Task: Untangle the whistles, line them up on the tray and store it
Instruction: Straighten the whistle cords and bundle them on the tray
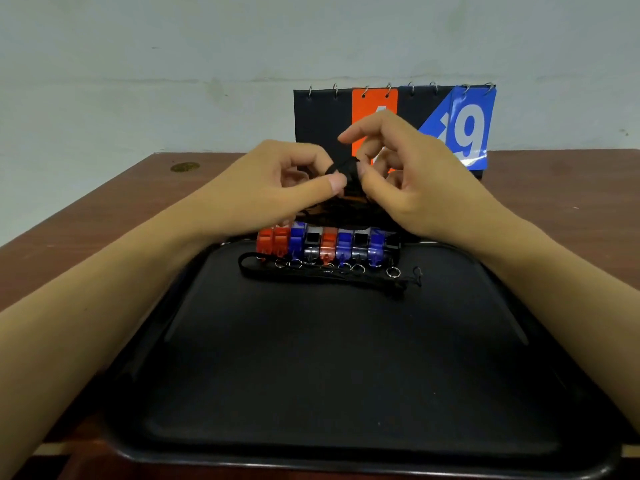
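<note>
Left hand (pixel 277 181): thumb and fingers pinch black cord (pixel 341 168).
Right hand (pixel 412 178): pinches same cord, fingertips meeting left's.
Whistles (pixel 325 244): row below fingers, on tray (pixel 346 375).

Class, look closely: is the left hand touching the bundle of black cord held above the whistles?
Touching. The head view shows the left hand pinching the black cord.

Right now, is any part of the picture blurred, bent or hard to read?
Head view: wide-angle bends the tray edges; black cords pinched by left hand and right hand merge darkly; whistles soft; scoreboard shows glare.
</note>
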### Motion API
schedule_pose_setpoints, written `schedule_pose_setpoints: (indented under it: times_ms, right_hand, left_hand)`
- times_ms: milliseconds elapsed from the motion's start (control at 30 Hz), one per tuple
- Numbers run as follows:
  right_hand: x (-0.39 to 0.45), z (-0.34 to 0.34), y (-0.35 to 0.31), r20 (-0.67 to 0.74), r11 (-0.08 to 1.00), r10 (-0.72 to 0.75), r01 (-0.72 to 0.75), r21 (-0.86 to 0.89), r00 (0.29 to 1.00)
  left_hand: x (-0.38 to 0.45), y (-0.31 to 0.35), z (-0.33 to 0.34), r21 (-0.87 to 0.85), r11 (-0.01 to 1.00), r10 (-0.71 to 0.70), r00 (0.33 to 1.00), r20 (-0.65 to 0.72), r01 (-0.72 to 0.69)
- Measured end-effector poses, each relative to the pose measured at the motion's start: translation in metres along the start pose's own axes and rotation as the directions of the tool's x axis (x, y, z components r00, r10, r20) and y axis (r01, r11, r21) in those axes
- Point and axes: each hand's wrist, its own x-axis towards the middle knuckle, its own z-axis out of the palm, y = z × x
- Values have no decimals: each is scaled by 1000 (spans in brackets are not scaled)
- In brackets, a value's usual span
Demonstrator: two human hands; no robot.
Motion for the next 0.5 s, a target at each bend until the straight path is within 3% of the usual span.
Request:
schedule_pose_setpoints:
  times_ms: [167,333,400,500]
  right_hand:
    - [2,-4,1,-134,997,-24,13,-81,991]
    - [1,-3,-2,-127,987,-81,62,-148,989]
    - [2,-3,-2,-122,985,-86,66,-162,989]
    - [2,-4,-2,-136,986,-79,57,-157,988]
  left_hand:
    - [1,2,1,-276,958,-67,997,49,78]
    - [3,2,6,-492,863,-61,990,124,115]
    - [3,1,6,-515,851,-43,991,126,102]
    - [2,0,7,-385,921,-31,996,80,60]
